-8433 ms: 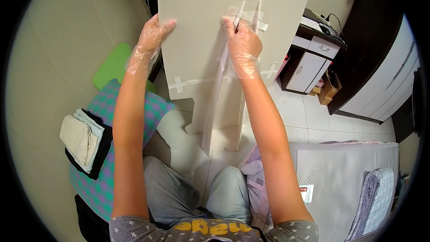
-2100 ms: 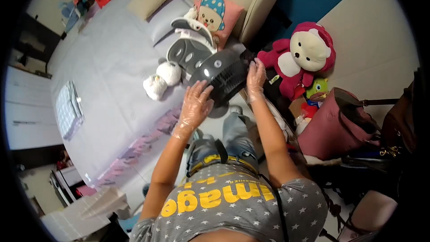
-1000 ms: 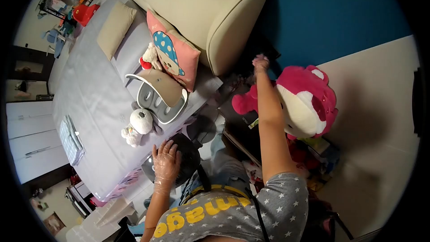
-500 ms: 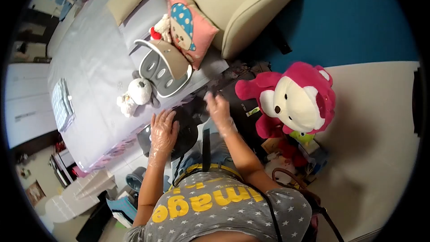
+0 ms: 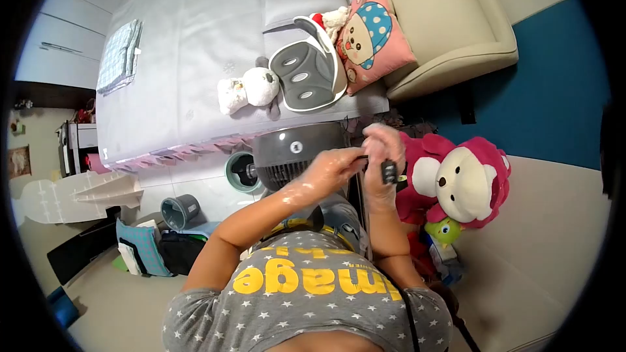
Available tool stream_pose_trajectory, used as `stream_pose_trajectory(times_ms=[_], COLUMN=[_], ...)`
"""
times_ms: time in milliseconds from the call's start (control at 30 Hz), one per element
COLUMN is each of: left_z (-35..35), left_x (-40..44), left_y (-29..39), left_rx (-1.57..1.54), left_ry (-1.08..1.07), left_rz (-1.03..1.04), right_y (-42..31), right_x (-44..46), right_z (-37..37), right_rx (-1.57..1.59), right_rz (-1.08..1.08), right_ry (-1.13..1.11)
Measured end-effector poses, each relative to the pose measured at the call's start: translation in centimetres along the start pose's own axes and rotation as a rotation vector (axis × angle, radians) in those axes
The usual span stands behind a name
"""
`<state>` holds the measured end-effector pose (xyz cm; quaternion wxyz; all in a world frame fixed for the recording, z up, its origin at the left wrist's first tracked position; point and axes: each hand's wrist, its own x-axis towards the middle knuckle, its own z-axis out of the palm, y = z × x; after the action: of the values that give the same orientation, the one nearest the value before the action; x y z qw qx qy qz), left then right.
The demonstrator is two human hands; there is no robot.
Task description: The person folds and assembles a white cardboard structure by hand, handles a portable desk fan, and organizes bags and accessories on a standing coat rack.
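Note:
Both my hands wear clear plastic gloves and are close together at chest height. Pinched in my left hand (image 5: pixel 336 166) is a thin black cord (image 5: pixel 362 157) that runs across to the other hand. My right hand (image 5: pixel 379 150) is curled round the cord, its fingers slightly blurred. A small black block with pale marks (image 5: pixel 389 172), perhaps a plug, lies against that palm. Left of and beyond my hands is a dark grey fan (image 5: pixel 297 146) with a ribbed side and a round badge. Its lower end meets a grey-green ring (image 5: pixel 240 171) on the tiles.
The bed (image 5: pixel 189 39) bears a grey-and-white padded seat (image 5: pixel 306 75), a white plush toy (image 5: pixel 261 86) and a pink cushion (image 5: pixel 378 32). A large pink plush bear (image 5: pixel 456 182) sits close on my right. A grey bin (image 5: pixel 180 212) stands at left.
My left hand has left the fan and moved right to meet my right hand. The cord and black block now show at my hands. The view has turned, and the fan shows fully.

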<state>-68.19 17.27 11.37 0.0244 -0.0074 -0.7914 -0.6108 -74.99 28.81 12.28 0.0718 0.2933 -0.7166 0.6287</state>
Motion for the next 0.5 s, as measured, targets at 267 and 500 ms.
stream_pose_trajectory(times_ms=[267, 500], left_z=[-5.8, -16.4], left_x=[-4.9, -14.2], left_y=[-1.1, -13.7], left_rx=[0.201, -0.01], left_ry=[-0.037, 0.37], left_rz=[0.348, -0.345], right_y=[1.7, 7.6], right_x=[-3.7, -8.6], right_z=[2.5, 3.3], right_rx=[0.278, 0.237], right_rz=[0.653, 0.979], right_ry=[0.274, 0.563])
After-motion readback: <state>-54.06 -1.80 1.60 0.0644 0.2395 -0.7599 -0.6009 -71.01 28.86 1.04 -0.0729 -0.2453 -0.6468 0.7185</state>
